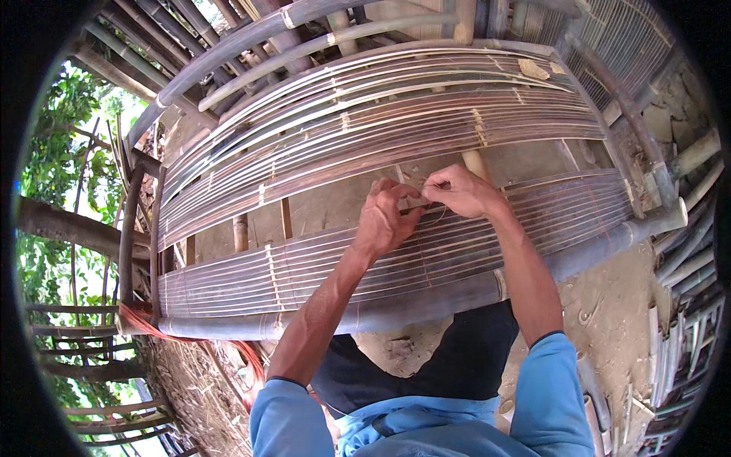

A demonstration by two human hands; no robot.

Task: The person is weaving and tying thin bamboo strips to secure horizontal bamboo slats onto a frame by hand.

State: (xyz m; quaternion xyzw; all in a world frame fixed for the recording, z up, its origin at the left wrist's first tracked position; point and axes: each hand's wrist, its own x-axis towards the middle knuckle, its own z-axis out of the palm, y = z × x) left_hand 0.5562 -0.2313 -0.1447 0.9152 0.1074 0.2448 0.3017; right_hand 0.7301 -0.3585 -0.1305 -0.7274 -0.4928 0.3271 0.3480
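Over the far edge of the near slat panel (228,283) of a bamboo bench, my two hands meet with fingertips almost touching. My left hand (384,217) is curled, its thumb and fingers drawn together; whatever lies between them is too small to make out. My right hand (461,192) pinches at the same spot, and a thin string (440,218) loops below its fingertips. Dark red cross threads run over the thin slats of this panel. Beyond a wide gap lies the far slat panel (304,171), its strips partly spread apart.
A thick bamboo pole (396,311) forms the bench's front edge, above my knees. Orange-red strands (247,358) hang at its left end. A dry leaf (533,70) lies on the far right slats. Cut bamboo pieces (674,354) are stacked at right. Bamboo rails (266,38) rise behind.
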